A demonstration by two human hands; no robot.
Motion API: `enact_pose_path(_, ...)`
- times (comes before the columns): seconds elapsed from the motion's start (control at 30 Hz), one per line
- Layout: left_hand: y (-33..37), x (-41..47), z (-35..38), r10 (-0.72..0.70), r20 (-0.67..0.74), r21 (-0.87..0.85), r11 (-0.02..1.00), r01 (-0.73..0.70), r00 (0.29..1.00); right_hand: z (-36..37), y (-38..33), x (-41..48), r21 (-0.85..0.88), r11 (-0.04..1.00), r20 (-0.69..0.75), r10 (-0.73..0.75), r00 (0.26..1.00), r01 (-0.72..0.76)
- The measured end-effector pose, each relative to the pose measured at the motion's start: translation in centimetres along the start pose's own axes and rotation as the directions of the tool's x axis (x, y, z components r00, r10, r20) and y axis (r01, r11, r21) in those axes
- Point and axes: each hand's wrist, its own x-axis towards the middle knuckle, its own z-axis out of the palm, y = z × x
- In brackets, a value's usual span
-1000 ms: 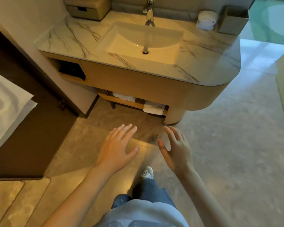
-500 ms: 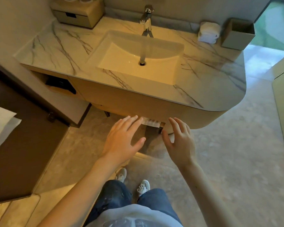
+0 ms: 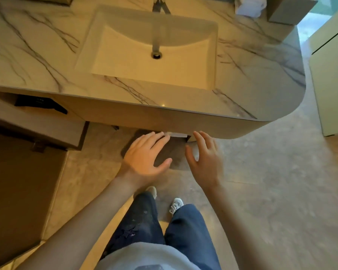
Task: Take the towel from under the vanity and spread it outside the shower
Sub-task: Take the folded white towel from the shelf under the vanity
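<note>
A thin white strip of the folded towel (image 3: pixel 177 135) peeks out under the front edge of the marble-topped vanity (image 3: pixel 242 90); the rest of it is hidden below the counter. My left hand (image 3: pixel 146 154) reaches forward with fingers spread, its fingertips just short of the towel's left end. My right hand (image 3: pixel 205 158) is open too, thumb apart, fingertips close to the vanity's lower edge right of the towel. Neither hand holds anything.
A white sink (image 3: pixel 152 49) with a tap sits in the counter. A rolled white cloth (image 3: pixel 250 5) and a grey box (image 3: pixel 289 10) stand at the back right. A dark door (image 3: pixel 18 182) is at left, a pale cabinet (image 3: pixel 332 75) at right. My legs and shoes (image 3: pixel 176 204) are below.
I have stepped closer to the vanity and look more steeply down. Both hands moved forward toward its lower edge; the shelf and most of the towel slid out of sight under the counter.
</note>
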Motion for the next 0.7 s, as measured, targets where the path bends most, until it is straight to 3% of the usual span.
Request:
enact_pose_path(0.17,-3.0,1.9,3.0,0.055,0.015,0.0,0.999,-0.055,0.998,3.8,1.0,0.5,-0.03,0.999,0.039,0.034,0.999,-0.033)
enact_pose_path(0.37,-6.2,3.3,9.0,0.011,0.0,-0.045,0.999,-0.011,1.0,9.7,4.7,0.1,-0.051,0.997,0.111,0.058,0.992,-0.053)
enact_pose_path(0.7,-16.2,8.8,32.1,0.036,-0.11,-0.036,0.999,-0.04,0.993,30.7,19.9,-0.6,-0.048,0.999,0.05,-0.001,0.999,0.003)
